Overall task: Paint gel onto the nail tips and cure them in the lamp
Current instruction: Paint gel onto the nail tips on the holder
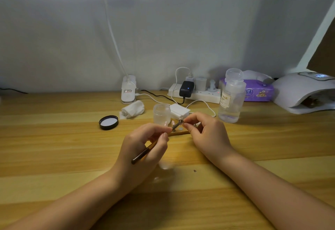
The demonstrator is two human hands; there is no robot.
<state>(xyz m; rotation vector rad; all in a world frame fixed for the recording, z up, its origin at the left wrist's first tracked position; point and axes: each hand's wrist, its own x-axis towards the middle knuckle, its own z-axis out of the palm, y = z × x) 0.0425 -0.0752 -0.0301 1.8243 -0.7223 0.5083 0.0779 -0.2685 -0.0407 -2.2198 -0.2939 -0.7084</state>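
Observation:
My left hand (145, 144) grips a thin dark-handled brush (143, 154), its tip pointing up and right toward my right hand. My right hand (204, 133) pinches a small nail tip (181, 121) between thumb and forefinger, and the brush tip touches it. Both hands hover just above the wooden table (54, 139). A small clear gel jar (161, 114) stands open right behind the hands, its black lid (108, 122) lying to the left. A wooden stick (178, 133) lies under the hands. The white curing lamp (304, 92) stands at the far right.
A clear bottle of liquid (231, 97) stands right of the jar. Behind are a white power strip (195, 93) with plugs and cables, a purple tissue pack (257, 92), a desk lamp base (128, 90), a rolled white cloth (133, 111) and a small white box (179, 111).

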